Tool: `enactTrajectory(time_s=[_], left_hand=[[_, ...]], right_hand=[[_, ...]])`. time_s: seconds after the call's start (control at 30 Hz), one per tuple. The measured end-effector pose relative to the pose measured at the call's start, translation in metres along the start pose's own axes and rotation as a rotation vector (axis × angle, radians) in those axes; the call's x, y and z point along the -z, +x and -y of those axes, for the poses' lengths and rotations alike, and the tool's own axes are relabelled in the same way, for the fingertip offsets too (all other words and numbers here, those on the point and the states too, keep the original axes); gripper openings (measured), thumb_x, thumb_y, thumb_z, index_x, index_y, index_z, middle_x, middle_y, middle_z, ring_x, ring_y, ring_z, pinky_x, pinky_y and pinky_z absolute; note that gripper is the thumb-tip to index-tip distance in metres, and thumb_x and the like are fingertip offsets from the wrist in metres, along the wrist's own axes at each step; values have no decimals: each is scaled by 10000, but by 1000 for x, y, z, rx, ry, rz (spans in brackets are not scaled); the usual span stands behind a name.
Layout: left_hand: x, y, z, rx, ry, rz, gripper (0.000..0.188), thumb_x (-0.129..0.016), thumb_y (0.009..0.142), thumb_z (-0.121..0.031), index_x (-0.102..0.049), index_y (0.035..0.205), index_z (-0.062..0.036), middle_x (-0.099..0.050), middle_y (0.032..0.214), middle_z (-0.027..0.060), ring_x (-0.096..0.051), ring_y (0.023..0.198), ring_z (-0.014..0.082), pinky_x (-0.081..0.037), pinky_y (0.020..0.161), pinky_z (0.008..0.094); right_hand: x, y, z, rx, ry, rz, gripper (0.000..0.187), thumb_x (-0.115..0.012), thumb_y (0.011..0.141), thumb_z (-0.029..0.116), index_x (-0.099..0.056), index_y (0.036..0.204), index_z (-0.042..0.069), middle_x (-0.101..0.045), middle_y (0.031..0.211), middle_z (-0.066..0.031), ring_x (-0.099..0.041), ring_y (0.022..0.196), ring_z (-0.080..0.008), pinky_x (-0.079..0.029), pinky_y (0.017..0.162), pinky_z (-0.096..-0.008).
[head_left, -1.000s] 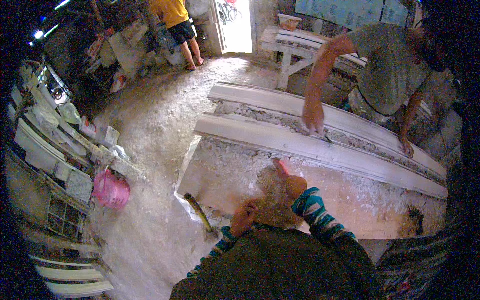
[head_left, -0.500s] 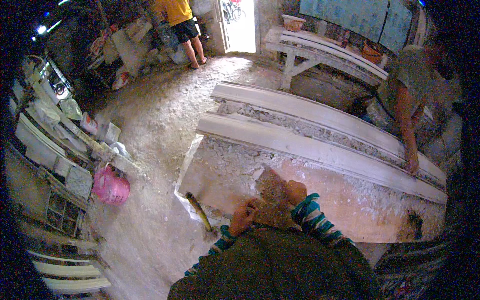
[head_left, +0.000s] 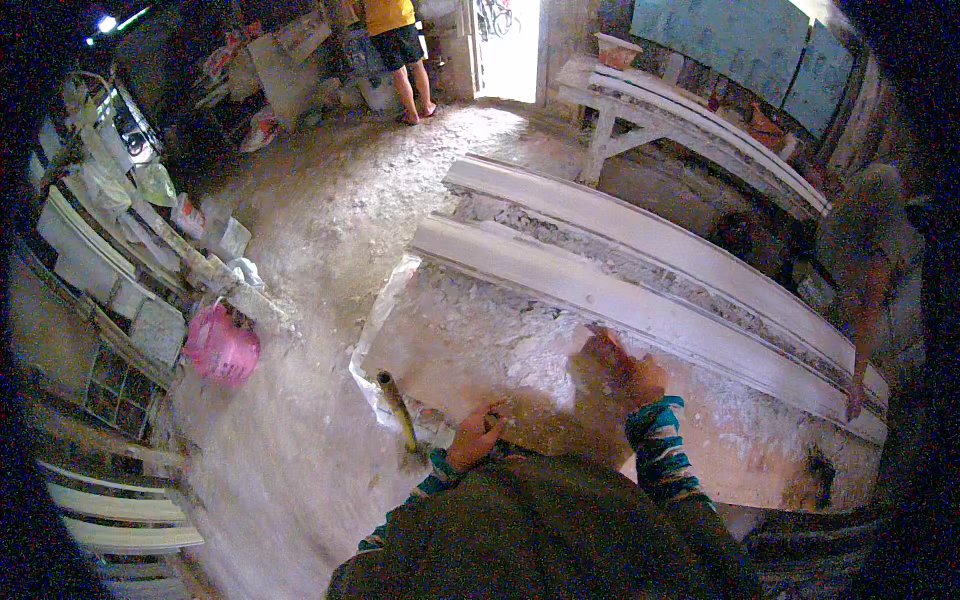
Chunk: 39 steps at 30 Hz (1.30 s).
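Observation:
A wide work board [head_left: 740,430] smeared with pale plaster lies in front of me. My right hand [head_left: 643,382] is over its middle, fingers closed, and a dark, reddish flat shape shows at the fingertips; I cannot make out what it is. Over the near edge of the board, my left hand [head_left: 478,437] is curled with thumb and fingers close together around something small and dark. Just left of it a bamboo-like tube [head_left: 398,410] sticks up at the board's corner. Beyond my hands run two long white moulding strips [head_left: 560,270], with crumbled plaster between them.
At the right, another person's arm [head_left: 868,330] reaches down to the strips. A person in a yellow top [head_left: 390,15] stands near the bright doorway [head_left: 508,50]. A pink bag-like container [head_left: 222,345] sits on the left floor, beside stacked boards. A whitish bench [head_left: 690,100] stands at the back right.
My right hand has moved right across the board, away from my left hand, which stays at the near edge. The whole view has shifted slightly. The other person's hand remains at the strips.

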<state>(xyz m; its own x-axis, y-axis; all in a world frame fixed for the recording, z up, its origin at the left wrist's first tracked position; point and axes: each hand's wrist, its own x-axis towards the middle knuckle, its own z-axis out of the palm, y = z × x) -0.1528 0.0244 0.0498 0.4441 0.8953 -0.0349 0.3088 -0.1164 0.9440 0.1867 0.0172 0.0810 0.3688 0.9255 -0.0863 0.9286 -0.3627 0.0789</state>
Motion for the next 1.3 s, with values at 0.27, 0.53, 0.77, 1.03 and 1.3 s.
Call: enactTrajectory(time_s=[0.27,0.53,0.77,1.03,1.3], left_hand=[[-1,0,-8,-43,3,3,412,-615,889,-251,-529,1258,-90,-626,937,99,-587,706,190,-494,681,325],[3,-2,1,68,-23,53,368,-602,893,-227,-547,1233,-94,-628,984,104,-609,818,220,-501,742,332],[-2,9,12,-48,57,41,344,-605,887,-199,-552,1202,-73,-630,1016,123,-618,874,236,-507,769,343],[-2,9,13,20,-31,88,360,-599,893,-213,-532,1222,-85,-619,1073,131,-612,936,257,-504,807,364],[-19,21,17,-226,98,214,384,-590,893,-190,-499,1244,-63,-601,1114,134,-605,960,269,-499,819,371]], right_hand=[[3,4,42,355,309,30,235,-556,832,241,-667,962,81,-645,820,-222,-655,723,-360,-527,600,-476],[11,20,55,182,139,-18,231,-530,846,217,-657,945,51,-645,838,-224,-649,718,-378,-524,607,-489],[6,22,78,212,206,95,232,-506,856,200,-625,964,32,-651,824,-217,-643,722,-396,-514,608,-509],[66,-9,70,279,526,107,564,-573,834,303,-443,1317,41,-656,890,-243,-635,791,-420,-496,693,-521],[10,-21,79,-12,501,85,698,-552,859,351,-281,1417,31,-650,812,-249,-634,701,-407,-493,624,-501]])
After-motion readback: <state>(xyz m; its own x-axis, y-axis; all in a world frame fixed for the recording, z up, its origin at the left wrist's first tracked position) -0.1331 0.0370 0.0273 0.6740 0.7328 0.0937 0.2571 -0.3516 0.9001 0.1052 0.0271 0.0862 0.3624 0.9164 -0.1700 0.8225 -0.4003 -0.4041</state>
